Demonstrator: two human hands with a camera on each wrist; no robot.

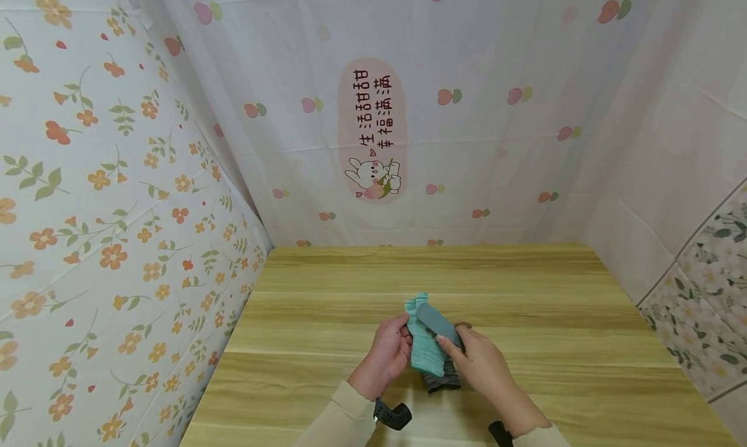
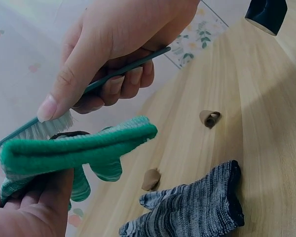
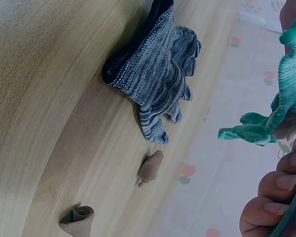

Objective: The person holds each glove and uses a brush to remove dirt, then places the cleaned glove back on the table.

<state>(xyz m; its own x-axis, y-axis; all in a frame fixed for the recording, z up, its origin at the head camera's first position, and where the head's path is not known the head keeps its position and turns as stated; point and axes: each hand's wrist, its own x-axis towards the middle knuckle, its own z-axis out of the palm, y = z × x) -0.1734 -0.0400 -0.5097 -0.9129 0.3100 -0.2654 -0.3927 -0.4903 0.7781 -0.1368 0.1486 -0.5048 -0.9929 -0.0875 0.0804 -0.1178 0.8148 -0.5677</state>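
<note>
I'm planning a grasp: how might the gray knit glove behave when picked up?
The gray knit glove probably droops, since it lies bunched and creased. It seems light, being knitted fabric. Its textured surface probably won't slip easily.

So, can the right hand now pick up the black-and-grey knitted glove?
Probably not yet: the right hand grips a blue-grey bristle brush, though the dark glove lies close with nothing on it.

Pink oval (image 1: pixel 348 126) (on white curtain (image 1: pixel 496 155)), "生活甜甜甜" (image 1: pixel 363 108), "幸福满满" (image 1: pixel 383 112)
</note>
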